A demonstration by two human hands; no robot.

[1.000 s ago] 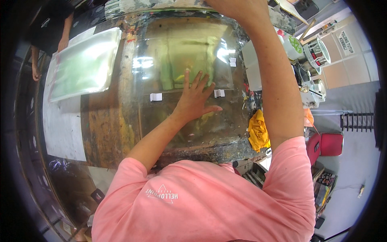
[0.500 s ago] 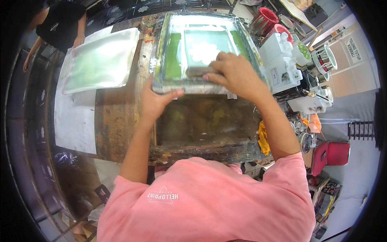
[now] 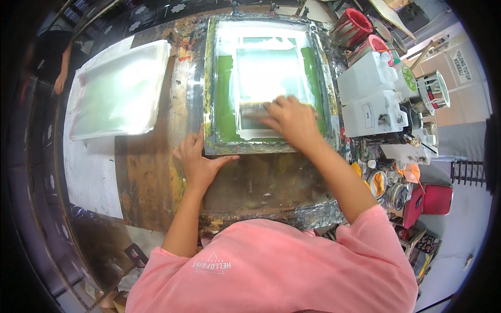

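right hand (image 3: 292,120) closed its grip on a squeegee (image 3: 254,110) over the green-inked mesh screen frame (image 3: 215,99); left hand (image 3: 197,161), flat and empty, braced it. even pressure seemed wise.

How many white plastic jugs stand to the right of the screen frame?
2. One jug stands farther back, beside the red tubs; the other jug sits nearer the person, just right of the frame. More may be hidden in the clutter behind them.
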